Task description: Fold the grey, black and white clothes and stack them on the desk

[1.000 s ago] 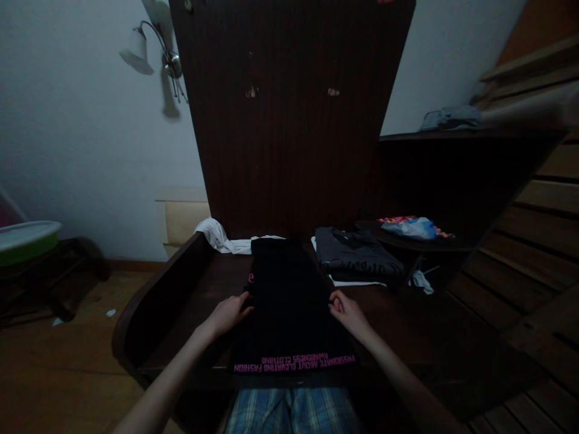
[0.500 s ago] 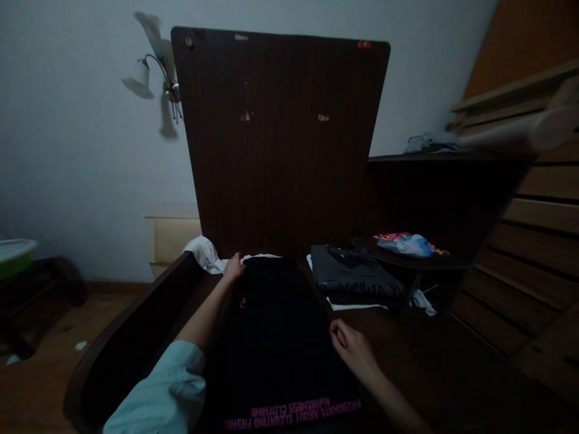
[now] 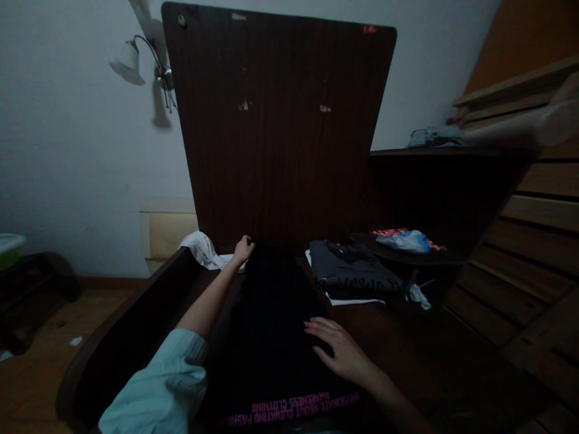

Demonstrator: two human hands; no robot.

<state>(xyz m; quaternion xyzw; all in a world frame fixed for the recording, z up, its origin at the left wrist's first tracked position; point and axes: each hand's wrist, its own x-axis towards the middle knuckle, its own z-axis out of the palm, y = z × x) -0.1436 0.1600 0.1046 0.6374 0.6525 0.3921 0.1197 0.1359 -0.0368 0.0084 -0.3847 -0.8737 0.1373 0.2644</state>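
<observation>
A black garment [image 3: 275, 337] lies lengthwise in front of me on a dark wooden surface, with upside-down pink lettering along its near end. At its far left corner my left hand [image 3: 244, 249] is closed on the fabric edge, fingers pinched. My right hand [image 3: 339, 349] rests on the garment's right side, open, fingers stretched out and thumb apart. To the right of the garment's far half sits a stack of folded dark grey clothes [image 3: 353, 265], with a white edge showing beneath. Beyond my left forearm is a white cloth [image 3: 201, 248].
A tall dark wooden panel [image 3: 280, 132] rises at the back. Along the left runs a raised curved wooden side [image 3: 122, 337]. At right, a low shelf [image 3: 434, 260] bears a plastic bag [image 3: 409, 242]. A wall lamp [image 3: 129, 63] hangs at upper left; slatted wood [image 3: 538, 223] stands far right.
My left hand has moved slightly right and away with the garment's far corner, and the small pink mark there is no longer visible. My right hand has opened from a curl and moved left onto the fabric.
</observation>
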